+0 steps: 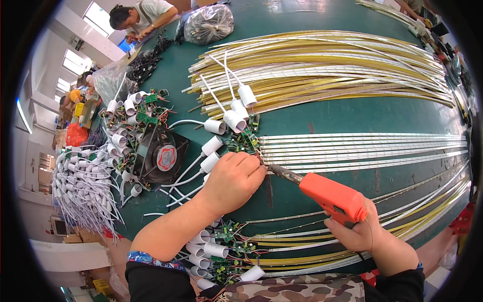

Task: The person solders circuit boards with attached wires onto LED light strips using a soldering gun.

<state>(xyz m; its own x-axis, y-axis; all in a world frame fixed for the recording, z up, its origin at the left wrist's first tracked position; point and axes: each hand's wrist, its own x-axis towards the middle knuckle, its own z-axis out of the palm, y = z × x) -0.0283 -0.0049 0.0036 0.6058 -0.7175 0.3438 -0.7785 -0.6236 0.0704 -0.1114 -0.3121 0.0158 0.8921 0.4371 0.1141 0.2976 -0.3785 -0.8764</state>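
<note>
My right hand (359, 229) grips an orange-red soldering gun (332, 197) by its body. Its dark metal tip points left and reaches the ends of the white LED strips (362, 145), beside the fingertips of my left hand (234, 180). That left hand is closed in a pinch at the strip ends; what its fingers hold is hidden behind them. Just beyond the knuckles lie green circuit boards (247, 139) with thin wires. White cylindrical caps (234, 121) with white cables surround them.
A thick bundle of yellow and white strips (322, 65) lies across the far table. To the left are a black fan (163, 156) and a heap of white cabled caps (80, 181). Finished-looking strips with boards (226, 231) lie close to me. Another person (146, 17) works at far left.
</note>
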